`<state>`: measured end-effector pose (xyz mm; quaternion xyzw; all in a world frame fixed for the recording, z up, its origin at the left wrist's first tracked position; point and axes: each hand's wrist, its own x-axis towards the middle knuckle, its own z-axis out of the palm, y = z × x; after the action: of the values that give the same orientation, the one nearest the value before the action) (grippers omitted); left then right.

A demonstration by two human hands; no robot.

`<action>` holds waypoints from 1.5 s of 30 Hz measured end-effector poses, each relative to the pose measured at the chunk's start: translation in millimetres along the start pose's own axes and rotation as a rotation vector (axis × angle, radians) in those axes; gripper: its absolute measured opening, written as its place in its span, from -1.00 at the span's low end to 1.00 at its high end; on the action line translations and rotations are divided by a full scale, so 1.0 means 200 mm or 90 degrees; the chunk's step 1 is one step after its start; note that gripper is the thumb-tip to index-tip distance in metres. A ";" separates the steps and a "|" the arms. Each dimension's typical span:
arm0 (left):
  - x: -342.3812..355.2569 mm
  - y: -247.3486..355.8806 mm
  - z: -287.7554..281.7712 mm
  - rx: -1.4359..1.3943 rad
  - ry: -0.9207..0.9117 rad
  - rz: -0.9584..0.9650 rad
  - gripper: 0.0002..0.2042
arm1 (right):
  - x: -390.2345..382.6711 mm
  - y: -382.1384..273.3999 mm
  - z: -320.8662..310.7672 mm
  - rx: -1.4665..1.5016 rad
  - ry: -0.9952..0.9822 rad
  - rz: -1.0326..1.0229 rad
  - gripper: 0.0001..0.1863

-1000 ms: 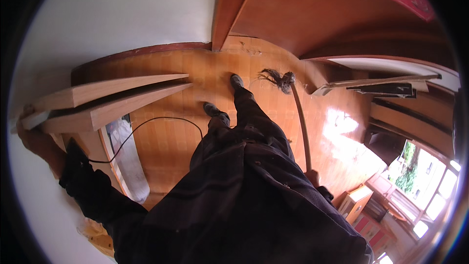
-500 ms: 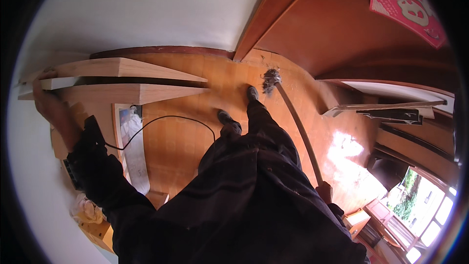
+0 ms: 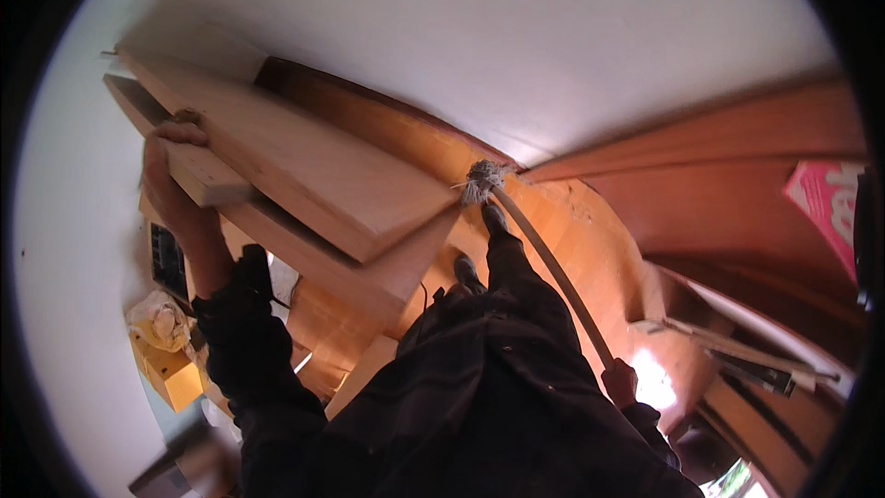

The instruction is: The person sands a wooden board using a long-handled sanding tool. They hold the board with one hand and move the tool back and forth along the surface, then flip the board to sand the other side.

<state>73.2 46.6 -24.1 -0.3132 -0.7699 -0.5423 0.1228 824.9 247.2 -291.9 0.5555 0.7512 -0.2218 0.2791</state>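
My left hand is closed on a light wood panel, fingers curled over its edge near the far left end. A second light wood panel lies close along it, with a dark gap between. A short wood block sits by my wrist at that gap. My right hand is wrapped round the wooden handle of a mop. Its frayed grey head rests on the floor near the foot of the wall, just beyond my shoes and close to the panel's right corner.
A white wall with a dark red baseboard runs along the far side. Red-brown wood panelling stands at the right, with a leaning board below it. A yellow box with a plastic bag stands at the left.
The view has turned, and the panels now slant and appear larger, tilted out with my left hand. The mop head has moved left along the floor, beside the panel corner.
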 end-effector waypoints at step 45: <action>-0.01 0.02 0.04 -0.051 0.080 -0.059 -0.55 | 1.33 -0.32 -0.36 -0.187 -0.169 -0.217 -0.50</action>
<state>79.5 53.3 -24.9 -0.2473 -0.7521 -0.5961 0.1336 690.1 465.1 -414.1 0.3408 0.8147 -0.2252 0.4115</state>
